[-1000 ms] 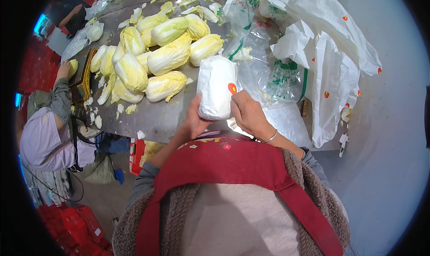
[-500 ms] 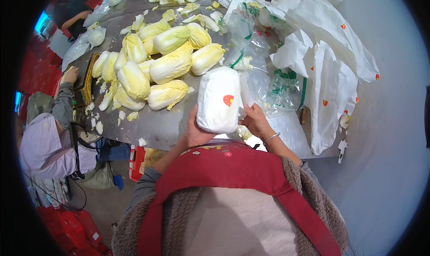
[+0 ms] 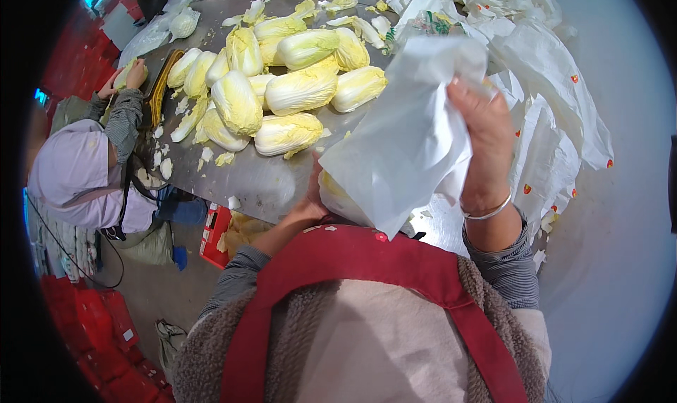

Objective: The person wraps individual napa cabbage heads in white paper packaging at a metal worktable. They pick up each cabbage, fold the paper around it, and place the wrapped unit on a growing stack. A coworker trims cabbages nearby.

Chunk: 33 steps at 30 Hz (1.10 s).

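Note:
My left hand [image 3: 309, 204] is wrapped round the side of a napa cabbage [image 3: 330, 186], close to my red apron. Only a pale yellow edge of that cabbage shows. A thin white wrapping sheet [image 3: 398, 138] covers the rest of it and rises to the upper right. Pinched between the fingers and thumb of my right hand [image 3: 486, 131] is the sheet's right-hand side, lifted above the table. Left of the sheet lies a pile of trimmed napa cabbages [image 3: 300, 89] on the metal table [image 3: 257, 188].
White wrapping sheets with small red marks [image 3: 543, 86] are heaped on the table's right side. Loose leaves [image 3: 356, 26] and scraps lie beyond and beside the pile. At the left, another person [image 3: 88, 156] handles a cabbage [image 3: 130, 73]. A red crate [image 3: 214, 235] stands below the table edge.
The cabbage was fully covered in the white sheet; now a yellow edge shows. My right hand has moved up and right, pulling the sheet up. The whole view has shifted a little.

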### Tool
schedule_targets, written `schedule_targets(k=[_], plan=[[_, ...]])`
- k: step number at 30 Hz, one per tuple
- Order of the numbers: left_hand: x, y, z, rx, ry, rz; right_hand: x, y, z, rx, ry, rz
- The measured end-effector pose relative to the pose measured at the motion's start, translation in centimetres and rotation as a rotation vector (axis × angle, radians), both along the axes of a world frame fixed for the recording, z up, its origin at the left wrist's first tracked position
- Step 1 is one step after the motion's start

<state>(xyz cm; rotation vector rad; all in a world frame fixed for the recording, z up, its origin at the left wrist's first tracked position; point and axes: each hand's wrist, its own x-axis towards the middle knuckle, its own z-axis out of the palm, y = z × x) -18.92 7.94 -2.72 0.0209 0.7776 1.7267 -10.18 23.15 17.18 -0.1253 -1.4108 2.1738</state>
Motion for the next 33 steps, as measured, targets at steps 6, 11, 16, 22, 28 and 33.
schedule_targets(k=[6, 11, 16, 22, 28, 33], plan=[[-0.2, 0.7, -3.6, 0.284, -0.197, -0.022, -2.8, 1.6, 1.3, -0.071, 0.337, 0.074], [-0.8, 0.0, -6.0, 0.394, -0.319, -0.009, -1.1, 1.5, 2.0, 0.446, 0.09, -0.389], [-1.3, 2.3, -7.8, 0.451, -0.413, 0.027, -0.6, 4.5, 2.8, 0.661, 0.15, -0.735], [-1.9, 3.0, -9.3, 0.576, -0.591, 0.056, -0.5, 5.2, 2.0, 0.382, 0.216, -0.52], [-1.6, 2.7, -8.3, 0.568, -0.532, 0.023, 1.7, 18.0, 5.8, 0.352, 0.195, -0.697], [-3.6, 3.4, -11.6, 0.606, -0.557, 0.0, 8.6, 35.6, 10.5, 0.208, 0.278, -0.96]])
